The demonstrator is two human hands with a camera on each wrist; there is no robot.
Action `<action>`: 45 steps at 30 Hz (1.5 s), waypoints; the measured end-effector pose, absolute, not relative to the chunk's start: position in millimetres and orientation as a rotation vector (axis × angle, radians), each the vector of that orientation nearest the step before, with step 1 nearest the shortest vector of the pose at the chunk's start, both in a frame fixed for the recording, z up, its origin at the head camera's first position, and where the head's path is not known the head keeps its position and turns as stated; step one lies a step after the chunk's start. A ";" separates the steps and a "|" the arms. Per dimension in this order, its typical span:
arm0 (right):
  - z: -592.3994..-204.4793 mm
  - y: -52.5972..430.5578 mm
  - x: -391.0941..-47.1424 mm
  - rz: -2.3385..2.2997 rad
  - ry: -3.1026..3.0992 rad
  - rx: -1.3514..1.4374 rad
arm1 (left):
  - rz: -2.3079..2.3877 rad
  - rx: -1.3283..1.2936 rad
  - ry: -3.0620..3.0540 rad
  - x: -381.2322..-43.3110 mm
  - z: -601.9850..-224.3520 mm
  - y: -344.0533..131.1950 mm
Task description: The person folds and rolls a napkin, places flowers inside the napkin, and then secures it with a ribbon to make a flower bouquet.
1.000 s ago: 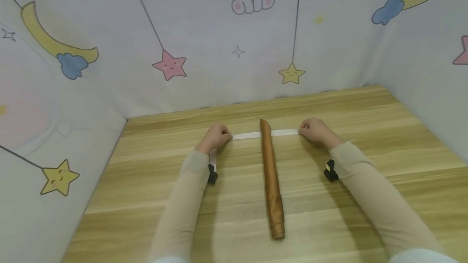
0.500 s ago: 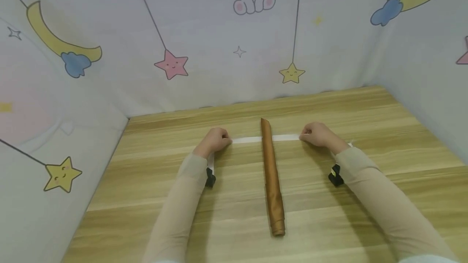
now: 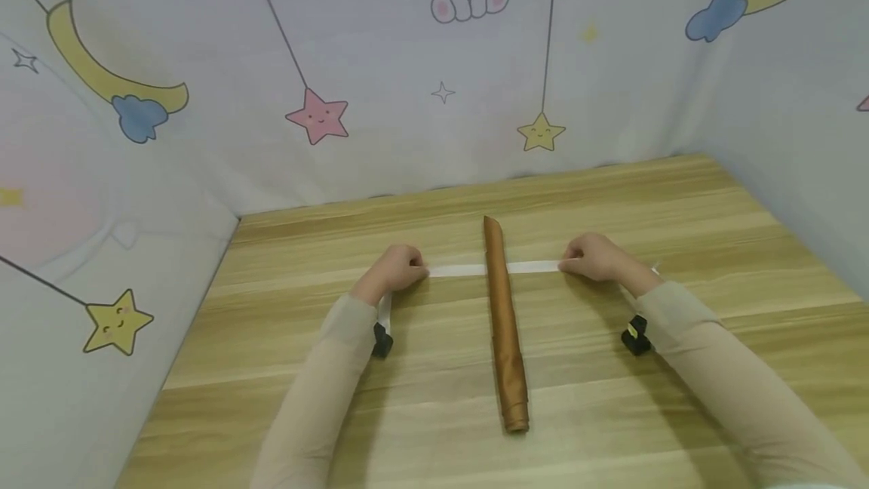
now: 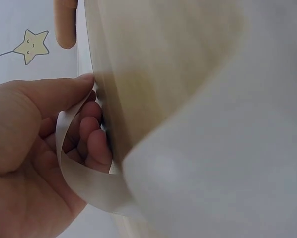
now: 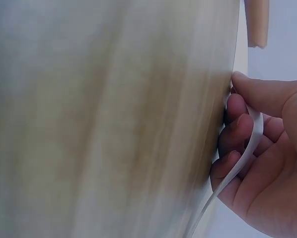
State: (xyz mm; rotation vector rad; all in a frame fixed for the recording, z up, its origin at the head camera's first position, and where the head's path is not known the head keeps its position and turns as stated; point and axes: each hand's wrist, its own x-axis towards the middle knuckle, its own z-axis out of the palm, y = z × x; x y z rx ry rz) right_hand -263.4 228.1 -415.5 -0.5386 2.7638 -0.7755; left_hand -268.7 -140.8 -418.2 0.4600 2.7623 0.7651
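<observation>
A brown, satiny roll of fabric (image 3: pixel 505 323) lies lengthwise on the table, its far end narrowing to a slanted tip. Crossing beneath its far part is a white ribbon (image 3: pixel 532 267), stretched out flat to both sides. My left hand (image 3: pixel 397 266) pinches the ribbon on the left between thumb and forefinger; in the left wrist view a loose length of ribbon (image 4: pixel 89 186) curves across the palm. On the other side, my right hand (image 3: pixel 594 256) pinches it likewise, and the slack ribbon (image 5: pixel 245 153) trails over the curled fingers in the right wrist view.
The wood-grain table (image 3: pixel 434 398) meets a pale curtain (image 3: pixel 407 96) printed with stars and moons at its back and sides. Black camera mounts (image 3: pixel 636 336) hang under both wrists.
Both hands have drawn the ribbon toward me along the underside of the roll, so it crosses a little nearer. The hands are slightly farther apart. The roll lies as before.
</observation>
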 end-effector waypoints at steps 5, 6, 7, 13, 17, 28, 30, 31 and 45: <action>-413.1 229.8 -256.8 -0.762 2.738 -0.583 | 0.743 0.472 2.757 -261.4 -415.6 -140.7; -412.7 229.9 -255.5 -0.760 2.733 -0.588 | 0.745 0.470 2.753 -260.2 -415.3 -140.7; -412.6 230.4 -254.4 -0.760 2.729 -0.597 | 0.748 0.465 2.746 -259.1 -415.2 -140.5; -411.5 231.8 -247.3 -0.768 2.703 -0.613 | 0.766 0.466 2.707 -253.8 -416.3 -141.1; -411.1 232.4 -242.2 -0.770 2.697 -0.625 | 0.754 0.492 2.703 -249.1 -415.4 -141.8; -416.3 236.5 -231.3 -0.816 2.684 -0.696 | 0.736 0.530 2.673 -235.7 -413.0 -142.7; -417.4 237.3 -230.2 -0.810 2.680 -0.689 | 0.740 0.533 2.671 -234.3 -413.0 -142.8; -417.7 237.7 -229.5 -0.803 2.681 -0.687 | 0.742 0.534 2.671 -233.6 -413.2 -143.1; -416.7 237.0 -222.1 -0.827 2.656 -0.647 | 0.821 0.479 2.665 -222.5 -411.1 -143.3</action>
